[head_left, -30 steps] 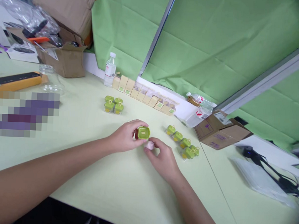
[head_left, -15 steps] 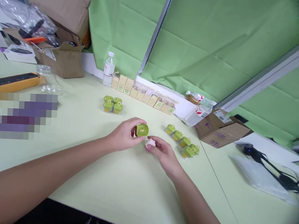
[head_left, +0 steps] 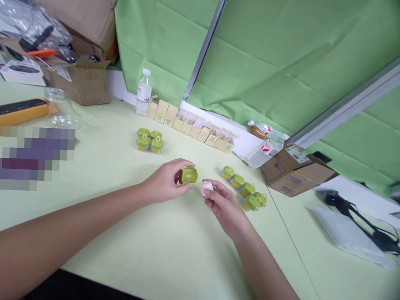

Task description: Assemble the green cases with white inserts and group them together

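Between the thumb and fingers of my left hand point(head_left: 167, 180) is a small green lid point(head_left: 189, 176), its hollow inside facing me. My right hand point(head_left: 226, 206) pinches a small white rounded piece point(head_left: 206, 188) just to the right of the lid; the two are apart. What the white piece is, I cannot make out. Beyond my left hand stands a cluster of small clear containers with green lids point(head_left: 150, 141). A slanting row of the same green-lidded containers point(head_left: 247, 189) lies behind and to the right of my right hand.
Small beige cartons point(head_left: 188, 123) line the wall beside an upright water bottle point(head_left: 143, 93). More bottles point(head_left: 262, 153) and a cardboard box point(head_left: 293, 172) stand at right. A clear jar point(head_left: 60, 108) and an orange-and-black power strip point(head_left: 19, 110) are at left.
My right hand has moved slightly right with the white piece, widening the gap to the green lid. The left hand keeps its hold on the lid.
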Demonstrator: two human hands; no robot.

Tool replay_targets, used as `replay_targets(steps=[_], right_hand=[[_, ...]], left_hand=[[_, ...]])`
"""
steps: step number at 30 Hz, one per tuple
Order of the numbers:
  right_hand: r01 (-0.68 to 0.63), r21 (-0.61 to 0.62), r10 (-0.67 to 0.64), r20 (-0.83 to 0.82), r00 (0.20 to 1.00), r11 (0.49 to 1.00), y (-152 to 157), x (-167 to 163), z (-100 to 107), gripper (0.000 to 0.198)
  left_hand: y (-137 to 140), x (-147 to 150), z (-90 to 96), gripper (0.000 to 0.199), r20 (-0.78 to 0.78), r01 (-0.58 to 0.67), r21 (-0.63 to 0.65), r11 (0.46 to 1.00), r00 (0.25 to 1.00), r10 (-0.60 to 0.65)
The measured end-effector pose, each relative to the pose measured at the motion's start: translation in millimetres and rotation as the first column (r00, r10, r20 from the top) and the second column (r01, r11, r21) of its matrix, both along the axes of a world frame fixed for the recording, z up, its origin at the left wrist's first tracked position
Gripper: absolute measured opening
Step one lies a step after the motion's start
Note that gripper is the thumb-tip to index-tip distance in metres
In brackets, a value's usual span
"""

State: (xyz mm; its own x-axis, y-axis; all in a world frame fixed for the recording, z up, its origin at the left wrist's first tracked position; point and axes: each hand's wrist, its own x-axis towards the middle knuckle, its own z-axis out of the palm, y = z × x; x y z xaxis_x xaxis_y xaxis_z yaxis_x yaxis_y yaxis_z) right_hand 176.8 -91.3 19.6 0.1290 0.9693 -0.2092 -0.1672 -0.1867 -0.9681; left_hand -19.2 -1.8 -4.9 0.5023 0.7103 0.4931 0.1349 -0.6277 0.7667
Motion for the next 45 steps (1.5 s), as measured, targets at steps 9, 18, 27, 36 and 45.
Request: replay_targets(steps=[9, 18, 27, 36, 45], right_hand=[[0.043, 0.317, -0.147, 0.314, 0.938, 0.948, 2, 3, -5, 0.031], [-0.207, 0.337, -0.042, 0.604, 0.796, 0.918, -6, 1, -10, 0.040], [-0.124, 0.332, 0.021, 0.299, 0.954, 0.935, -6, -5, -4, 0.030], [-0.102, 0.379, -0.001, 0.264, 0.964, 0.920, -9, -8, 3, 0.029], [-0.109, 0.392, -0.003, 0.273, 0.962, 0.913, -9, -9, 2, 0.031]], left_hand=[[-1, -2, 2.2, 0.035, -0.137, 0.062, 0.028, 0.998, 0.989, -0.058], [-5, -3, 2.8, 0.050, -0.042, 0.211, -0.057, 0.976, 0.976, -0.213], [1, 2, -2.7, 0.052, 0.352, 0.462, -0.506, 0.728, 0.881, -0.316], [1, 0, 2.1, 0.053, 0.374, 0.475, -0.554, 0.684, 0.876, -0.305], [1, -1, 3.1, 0.053, 0.374, 0.459, -0.561, 0.689, 0.883, -0.283]])
